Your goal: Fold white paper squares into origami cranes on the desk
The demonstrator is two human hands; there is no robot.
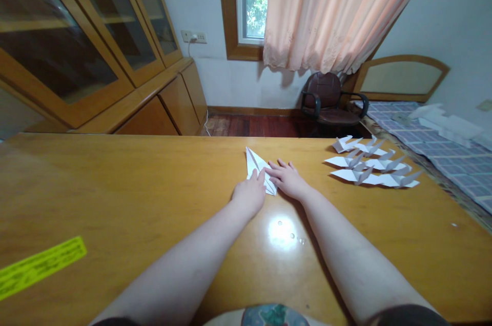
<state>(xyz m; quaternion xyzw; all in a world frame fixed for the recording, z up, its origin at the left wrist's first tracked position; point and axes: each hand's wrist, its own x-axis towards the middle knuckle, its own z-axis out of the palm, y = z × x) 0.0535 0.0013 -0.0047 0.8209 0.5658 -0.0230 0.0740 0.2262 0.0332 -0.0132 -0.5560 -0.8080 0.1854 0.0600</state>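
Note:
A white sheet of paper folded into a long pointed shape (pixel 255 161) lies on the wooden table (pixel 115 187), its tip pointing away from me. My left hand (pixel 249 194) is curled, its fingertips pressing the near end of the folded paper. My right hand (pixel 286 177) lies beside it with fingers stretched flat, holding down the paper's right edge. Both hands touch the paper at its lower part, which they partly hide.
Several finished white paper cranes (pixel 371 164) lie in rows on the table to the right. A yellow-green label strip (pixel 38 267) sits near the left front. Beyond the table stand a glass-door cabinet (pixel 88 44), a dark office chair (pixel 330 100) and a bed (pixel 442 146).

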